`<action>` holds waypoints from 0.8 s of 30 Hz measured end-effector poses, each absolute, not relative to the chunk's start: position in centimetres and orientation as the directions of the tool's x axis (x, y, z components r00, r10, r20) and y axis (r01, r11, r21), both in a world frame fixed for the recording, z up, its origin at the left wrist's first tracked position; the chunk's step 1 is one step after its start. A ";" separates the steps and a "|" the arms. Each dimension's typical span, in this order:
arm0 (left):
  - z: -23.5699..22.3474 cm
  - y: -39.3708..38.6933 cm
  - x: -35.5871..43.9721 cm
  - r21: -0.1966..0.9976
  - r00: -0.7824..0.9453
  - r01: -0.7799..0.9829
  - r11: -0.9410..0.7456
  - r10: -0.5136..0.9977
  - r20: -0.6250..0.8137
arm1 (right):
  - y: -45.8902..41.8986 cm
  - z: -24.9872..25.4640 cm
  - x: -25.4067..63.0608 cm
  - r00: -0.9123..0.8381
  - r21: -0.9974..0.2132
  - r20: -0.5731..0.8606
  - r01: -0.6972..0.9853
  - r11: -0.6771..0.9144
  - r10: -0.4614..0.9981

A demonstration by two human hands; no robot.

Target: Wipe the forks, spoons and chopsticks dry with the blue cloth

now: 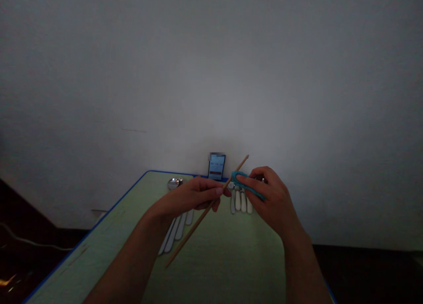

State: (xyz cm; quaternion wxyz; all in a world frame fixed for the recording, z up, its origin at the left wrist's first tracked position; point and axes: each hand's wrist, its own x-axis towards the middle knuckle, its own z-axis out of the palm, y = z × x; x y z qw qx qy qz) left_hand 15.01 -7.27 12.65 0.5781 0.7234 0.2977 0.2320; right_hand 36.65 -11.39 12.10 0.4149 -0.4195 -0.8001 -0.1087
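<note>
My left hand [201, 194] pinches a long, thin wooden chopstick [194, 227] near its middle. The chopstick slants from the lower left up to the right, above the table. In my right hand [269, 198] is a folded teal cloth [243, 180], its front edge against the upper part of the chopstick. Under and behind my left hand lie metal spoons [173, 183] and several long pale handles [175, 233]. Near my right hand, several pieces of cutlery with white handles [243, 203] lie side by side, their far ends partly hidden by the cloth and fingers.
A phone [217, 166] with a lit screen leans against the wall [211, 83] at the table's far edge. The pale green table [218, 268] has a blue rim. On the dark floor to the left runs a white cable [36, 243]. The scene is dim.
</note>
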 end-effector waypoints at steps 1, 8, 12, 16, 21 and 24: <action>12.7 -7.3 15.0 0.975 0.717 0.163 -0.153 0.697 -0.010 | -11.4 12.1 36.7 -0.298 -0.179 0.756 0.762 0.622 0.583; 12.7 -7.4 14.7 0.958 0.737 0.208 -0.195 0.676 -0.023 | -11.4 11.9 36.7 -0.238 -0.200 0.783 0.779 0.594 0.575; 12.7 -7.5 14.6 0.955 0.743 0.212 -0.209 0.669 -0.019 | -11.4 12.0 36.7 -0.209 -0.210 0.793 0.789 0.578 0.573; 12.7 -7.6 14.5 0.954 0.749 0.219 -0.207 0.662 -0.028 | -11.4 11.9 36.7 -0.168 -0.228 0.801 0.802 0.553 0.574; 12.6 -7.6 14.4 0.956 0.770 0.209 -0.206 0.637 -0.031 | -11.2 11.8 36.8 -0.121 -0.242 0.814 0.818 0.521 0.568; 12.5 -7.5 14.3 0.959 0.785 0.202 -0.198 0.618 -0.038 | -11.2 11.7 36.9 -0.085 -0.266 0.814 0.825 0.499 0.574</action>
